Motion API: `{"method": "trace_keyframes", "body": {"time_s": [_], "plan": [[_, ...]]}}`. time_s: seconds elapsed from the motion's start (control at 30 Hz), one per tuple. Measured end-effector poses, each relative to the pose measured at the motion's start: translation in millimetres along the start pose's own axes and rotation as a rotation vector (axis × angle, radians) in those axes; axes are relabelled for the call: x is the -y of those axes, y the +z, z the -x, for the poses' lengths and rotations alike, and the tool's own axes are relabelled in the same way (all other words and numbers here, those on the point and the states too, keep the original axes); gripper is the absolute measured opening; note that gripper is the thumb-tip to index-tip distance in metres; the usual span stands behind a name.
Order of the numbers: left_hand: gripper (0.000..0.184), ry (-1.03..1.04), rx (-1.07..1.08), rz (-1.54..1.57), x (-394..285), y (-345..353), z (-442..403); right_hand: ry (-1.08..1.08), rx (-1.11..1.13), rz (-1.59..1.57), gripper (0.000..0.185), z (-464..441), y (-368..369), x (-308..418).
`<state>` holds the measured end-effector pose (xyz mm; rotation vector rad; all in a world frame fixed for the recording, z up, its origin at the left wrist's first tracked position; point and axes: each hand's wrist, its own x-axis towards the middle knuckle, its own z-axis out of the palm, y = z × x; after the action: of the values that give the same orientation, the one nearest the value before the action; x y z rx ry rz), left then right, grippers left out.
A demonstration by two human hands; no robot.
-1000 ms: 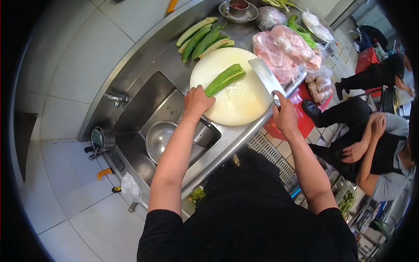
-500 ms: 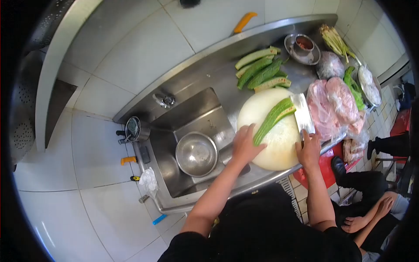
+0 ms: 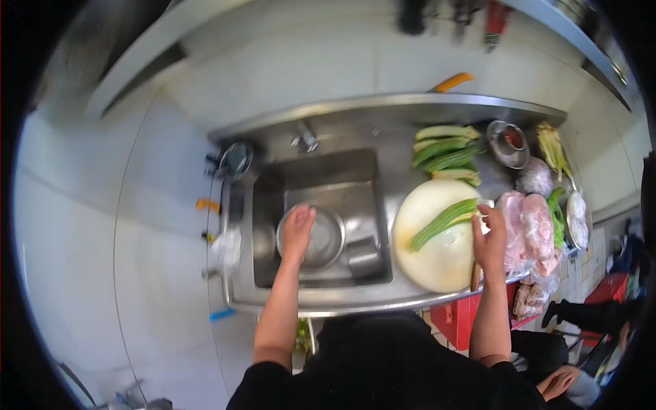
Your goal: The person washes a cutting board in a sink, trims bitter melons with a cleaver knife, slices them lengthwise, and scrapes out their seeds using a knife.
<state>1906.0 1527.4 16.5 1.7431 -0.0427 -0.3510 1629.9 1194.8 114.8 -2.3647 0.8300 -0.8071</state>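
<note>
My left hand [image 3: 298, 232] is over the metal bowl [image 3: 326, 240] in the sink, with fingers loosely apart and nothing seen in them. Blur hides whether it touches the bowl. At the right edge of the round white chopping board [image 3: 427, 270], my right hand [image 3: 489, 240] has its fingers bent over the cleaver, covering most of the blade. The cleaver's brown handle [image 3: 476, 275] shows below that hand. A long, ridged green gourd [image 3: 444, 224] lies slantwise across the board, its upper end close to my right fingertips.
Several cut green gourds [image 3: 447, 156] lie behind the board. Bagged pink meat [image 3: 536, 222] sits right of it, and a metal dish with a small bowl [image 3: 507, 147] stands behind. The faucet [image 3: 305, 140] rises behind the sink [image 3: 376, 277]. Another person's hands [image 3: 560, 383] are at lower right.
My left hand has left the gourd and moved left over the bowl in the sink. My right hand has moved up along the cleaver. The camera view has turned.
</note>
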Motion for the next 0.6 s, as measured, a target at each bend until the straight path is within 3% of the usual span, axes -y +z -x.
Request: {"method": "trace_keyframes", "body": {"time_s": [0.27,0.33,0.4,0.47,0.5,0.57,0.6], "plan": [[0.022,0.076,-0.025,0.177,47.1,-116.5,-81.4,0.246,0.23,-0.26,0.021,52.1,21.9,55.7],[0.023,0.066,-0.231,-0.09,22.9,-150.6,-129.9,0.304,0.299,-0.23,0.019,61.7,24.6,72.7],[0.031,0.341,-0.466,-0.516,2.8,-178.9,-180.6,0.317,0.313,-0.255,0.019,71.2,30.4,84.8],[0.038,0.334,-0.361,-0.816,-6.4,-190.7,-227.0,0.332,0.35,-0.258,0.018,77.2,37.3,95.8],[0.038,0.339,-0.359,-0.817,-6.2,-189.9,-241.2,0.358,0.365,-0.287,0.018,80.8,42.5,100.1],[0.032,-0.112,0.05,-0.55,0.2,-184.6,-263.3,0.422,0.432,-0.34,0.019,84.4,53.8,107.3],[0.032,-0.112,0.049,-0.55,-0.3,-185.4,-271.7,0.45,0.463,-0.357,0.019,85.7,61.6,107.0]]}}
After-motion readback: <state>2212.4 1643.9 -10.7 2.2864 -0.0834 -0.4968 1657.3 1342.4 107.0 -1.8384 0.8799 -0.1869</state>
